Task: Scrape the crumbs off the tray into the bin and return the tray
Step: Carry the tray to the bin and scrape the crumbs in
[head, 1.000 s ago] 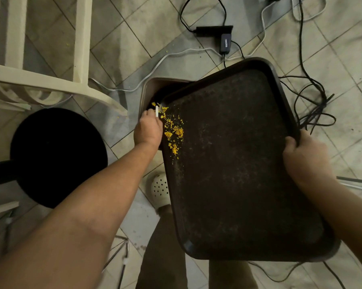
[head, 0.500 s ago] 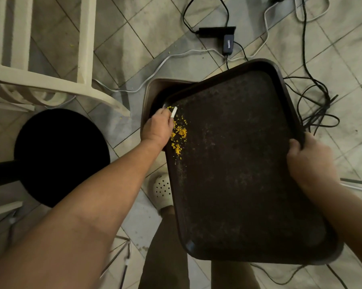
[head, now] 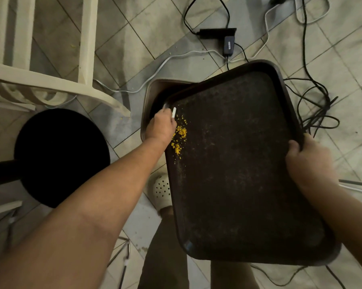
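**Tray held over the bin, crumbs at its far left edge**

Nearest, held above trouser legs and a white perforated shoe point(head: 162, 191): dark tray point(head: 238, 163), tilted. On the tray's right rim, right hand point(head: 309, 163), grip curled around the edge, thumb on top. At the tray's far left corner, left hand point(head: 161, 128), grip pinching a small white scraper point(head: 173, 112). Just beside that hand on the tray, a scatter of yellow crumbs point(head: 180, 136). Under the tray's far left corner, brown bin point(head: 153, 94), partly covered. Left of the tray, black round stool point(head: 61, 157) and cream chair point(head: 50, 80). Beyond the tray on the tiled floor, power strip point(head: 217, 32) and tangled cables point(head: 315, 113).
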